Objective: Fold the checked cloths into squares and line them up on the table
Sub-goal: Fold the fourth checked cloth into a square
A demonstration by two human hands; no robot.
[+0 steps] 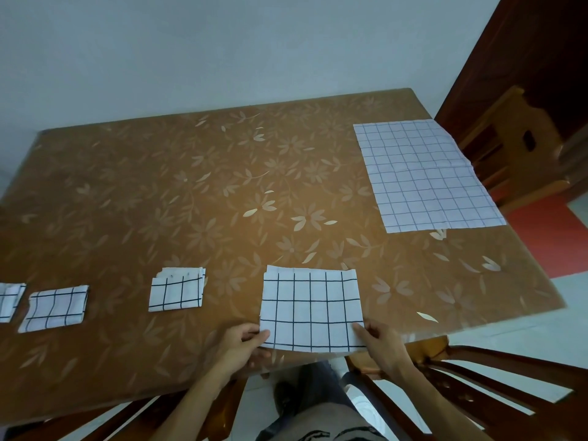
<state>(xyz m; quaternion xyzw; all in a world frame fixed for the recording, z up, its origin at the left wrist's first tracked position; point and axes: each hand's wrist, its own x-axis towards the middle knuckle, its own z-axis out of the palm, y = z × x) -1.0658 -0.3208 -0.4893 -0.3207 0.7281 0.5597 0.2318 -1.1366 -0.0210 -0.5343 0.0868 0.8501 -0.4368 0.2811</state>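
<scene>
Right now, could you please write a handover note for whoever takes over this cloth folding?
Left hand and right hand: each pinches a near corner of the partly folded white black-checked cloth on the brown flowered table.
Done: three folded checked squares lined up to its left, the last cut by the frame.
Left: finish this fold, set it in line, then fold the flat white checked cloth at the far right.

The floral table point(159, 186) bears three small folded cloths point(176, 294), a half-folded cloth point(311, 307) and a spread cloth point(426, 176)
</scene>
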